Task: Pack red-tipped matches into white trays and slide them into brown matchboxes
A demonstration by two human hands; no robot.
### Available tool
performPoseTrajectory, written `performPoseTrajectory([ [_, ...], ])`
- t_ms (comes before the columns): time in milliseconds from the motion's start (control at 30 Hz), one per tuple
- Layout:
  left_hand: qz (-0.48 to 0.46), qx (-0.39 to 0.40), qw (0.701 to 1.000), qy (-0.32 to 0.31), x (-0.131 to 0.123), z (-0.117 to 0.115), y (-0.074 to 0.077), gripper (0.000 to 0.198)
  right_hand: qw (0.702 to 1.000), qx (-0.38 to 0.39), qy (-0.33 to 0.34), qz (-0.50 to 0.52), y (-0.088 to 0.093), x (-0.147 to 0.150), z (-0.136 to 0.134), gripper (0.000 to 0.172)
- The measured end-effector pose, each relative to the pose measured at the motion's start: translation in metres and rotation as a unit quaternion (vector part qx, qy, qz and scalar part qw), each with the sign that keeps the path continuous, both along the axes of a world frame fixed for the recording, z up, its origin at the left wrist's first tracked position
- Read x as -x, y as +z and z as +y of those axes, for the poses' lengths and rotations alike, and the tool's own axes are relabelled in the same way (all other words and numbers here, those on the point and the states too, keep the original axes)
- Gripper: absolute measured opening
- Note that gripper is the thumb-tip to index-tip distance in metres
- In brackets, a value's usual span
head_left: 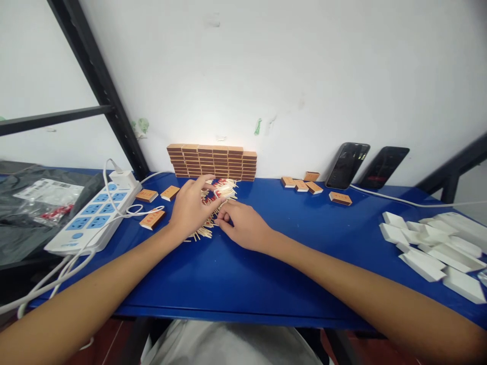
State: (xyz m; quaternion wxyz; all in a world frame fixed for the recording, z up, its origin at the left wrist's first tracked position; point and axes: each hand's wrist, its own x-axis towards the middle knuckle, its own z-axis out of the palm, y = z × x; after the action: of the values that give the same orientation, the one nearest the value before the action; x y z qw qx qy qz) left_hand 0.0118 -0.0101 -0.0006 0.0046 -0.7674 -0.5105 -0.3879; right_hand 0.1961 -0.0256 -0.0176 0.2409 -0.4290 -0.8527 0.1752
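My left hand (pixel 193 204) is closed around a small white matchbox tray (pixel 225 191), thumb on the near side and fingers on the far side. Pale matchsticks show in the tray. A heap of red-tipped matches (pixel 205 230) lies on the blue table beneath and around the hands. Just right of the tray, my right hand (pixel 245 224) has its fingers curled together at the heap's edge; whatever is between them is hidden. Behind the heap, a stacked wall of matchboxes (pixel 213 163) stands against the white wall.
Loose matchboxes (pixel 152 219) lie on the left beside a white power strip (pixel 95 215) with cables. Farther right are more matchboxes (pixel 340 198), a leaning black phone (pixel 347 166), a second dark phone (pixel 385 167) and several white trays (pixel 422 263). A grey plastic bag (pixel 26 223) sits far left.
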Motion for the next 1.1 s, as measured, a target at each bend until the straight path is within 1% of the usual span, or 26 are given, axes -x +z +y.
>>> performPoseTrajectory([
  [167, -0.002, 0.001, 1.0, -0.005, -0.003, -0.002, 0.001, 0.052, 1.0, 0.008, 0.017, -0.011, -0.005, 0.003, 0.002, 0.009],
  [267, -0.002, -0.001, 1.0, -0.008, -0.004, -0.002, 0.002, 0.053, 0.999, 0.004, 0.019, -0.045, -0.005, 0.001, 0.0, 0.012],
  [367, 0.0, 0.004, 1.0, -0.011, -0.002, 0.0, 0.0, 0.054, 0.996, 0.009, 0.035, -0.079, -0.001, -0.008, -0.001, 0.014],
  [433, 0.005, 0.005, 1.0, -0.017, 0.0, 0.002, -0.002, 0.054, 0.995, 0.017, 0.053, -0.077, 0.004, -0.021, 0.0, 0.015],
  [500, 0.021, 0.01, 0.999, -0.044, 0.001, 0.004, -0.005, 0.055, 0.997, 0.017, 0.053, -0.058, 0.011, -0.038, 0.004, 0.014],
  [567, 0.04, 0.026, 0.995, -0.087, 0.002, 0.005, -0.007, 0.062, 0.999, -0.008, 0.028, -0.032, 0.018, -0.054, 0.012, 0.014],
  [667, 0.051, 0.058, 0.985, -0.151, 0.0, 0.004, -0.01, 0.072, 0.999, -0.029, 0.007, -0.014, 0.024, -0.069, 0.024, 0.014],
  [767, 0.043, 0.065, 0.979, -0.187, -0.003, 0.001, -0.011, 0.073, 0.999, -0.022, 0.011, -0.033, 0.02, -0.069, 0.029, 0.014],
  [867, 0.041, 0.059, 0.978, -0.196, -0.004, 0.0, -0.01, 0.073, 0.998, -0.026, 0.011, -0.053, 0.012, -0.062, 0.027, 0.01],
  [933, 0.042, 0.06, 0.976, -0.204, -0.005, -0.001, -0.01, 0.074, 0.997, -0.042, 0.005, -0.058, 0.009, -0.059, 0.025, 0.008],
  [1033, 0.042, 0.063, 0.975, -0.211, -0.005, -0.001, -0.01, 0.075, 0.996, -0.07, 0.001, -0.048, 0.01, -0.06, 0.025, 0.009],
  [1100, 0.044, 0.062, 0.978, -0.196, -0.004, -0.001, -0.01, 0.076, 0.996, -0.087, 0.003, -0.025, 0.013, -0.062, 0.025, 0.01],
])
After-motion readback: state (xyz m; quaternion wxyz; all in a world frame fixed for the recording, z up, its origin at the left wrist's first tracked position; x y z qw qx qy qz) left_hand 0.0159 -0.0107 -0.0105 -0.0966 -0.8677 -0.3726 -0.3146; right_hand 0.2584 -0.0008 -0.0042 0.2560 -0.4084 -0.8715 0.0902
